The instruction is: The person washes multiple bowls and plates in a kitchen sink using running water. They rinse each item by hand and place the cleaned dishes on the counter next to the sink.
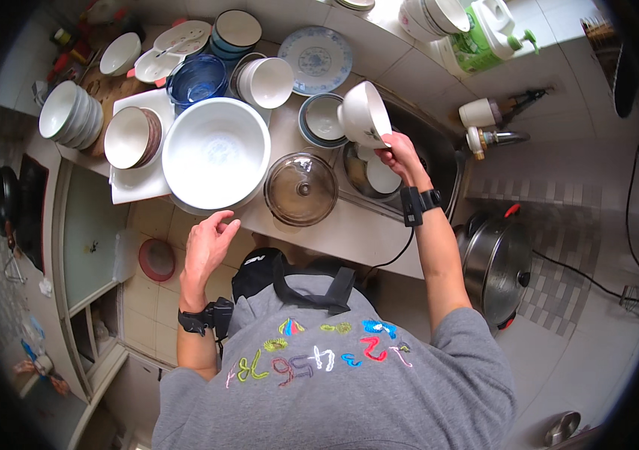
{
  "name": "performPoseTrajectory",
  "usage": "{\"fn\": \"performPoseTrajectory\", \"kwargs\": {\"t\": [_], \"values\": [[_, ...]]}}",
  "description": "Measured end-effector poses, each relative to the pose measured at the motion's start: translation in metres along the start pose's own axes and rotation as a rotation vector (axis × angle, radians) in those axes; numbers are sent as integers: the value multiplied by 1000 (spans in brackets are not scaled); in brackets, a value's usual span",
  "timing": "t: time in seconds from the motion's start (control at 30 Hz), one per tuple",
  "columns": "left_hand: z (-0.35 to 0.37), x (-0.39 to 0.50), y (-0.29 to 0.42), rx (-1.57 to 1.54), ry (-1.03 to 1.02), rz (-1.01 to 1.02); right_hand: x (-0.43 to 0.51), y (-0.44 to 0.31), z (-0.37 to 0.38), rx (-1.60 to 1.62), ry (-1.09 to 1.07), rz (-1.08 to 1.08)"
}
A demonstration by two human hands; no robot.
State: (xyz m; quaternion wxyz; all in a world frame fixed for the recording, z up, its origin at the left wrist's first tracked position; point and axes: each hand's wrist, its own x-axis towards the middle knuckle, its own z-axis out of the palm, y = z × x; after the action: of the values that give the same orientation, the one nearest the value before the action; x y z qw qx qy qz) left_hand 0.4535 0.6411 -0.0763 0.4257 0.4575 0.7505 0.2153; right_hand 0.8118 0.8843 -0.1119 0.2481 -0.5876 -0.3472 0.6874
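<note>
My right hand (400,154) grips the rim of a white bowl (365,115) with a small leaf pattern, tilted on its side above the edge of the sink (429,138). Under that hand, a pot or basin (355,170) holding white dishes sits at the sink's near-left corner. A blue-rimmed bowl stack (324,118) stands just left of the raised bowl. With fingers apart and nothing held, my left hand (212,239) hovers by the near edge of a large white basin (216,152). Between the hands, a brown glass lid (301,189) lies on the counter.
Stacked white bowls (63,112), brown-sided bowls (128,138), blue glass bowls (196,81) and more white bowls (270,83) crowd the counter's left and back. A patterned plate (316,60) leans at the wall. The faucet (494,138) is right of the sink; a steel pot (496,270) stands nearer.
</note>
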Motion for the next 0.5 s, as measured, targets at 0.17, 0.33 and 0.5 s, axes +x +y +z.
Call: {"fn": "performPoseTrajectory", "kwargs": {"t": [0.17,0.33,0.5], "values": [[1,3,17,55,-50,44,-32,76,-100,295,46,92],[9,6,30,120,-81,74,-68,149,-170,1535,42,305],[17,8,42,147,-137,82,-53,166,-184,1039,187,414]]}}
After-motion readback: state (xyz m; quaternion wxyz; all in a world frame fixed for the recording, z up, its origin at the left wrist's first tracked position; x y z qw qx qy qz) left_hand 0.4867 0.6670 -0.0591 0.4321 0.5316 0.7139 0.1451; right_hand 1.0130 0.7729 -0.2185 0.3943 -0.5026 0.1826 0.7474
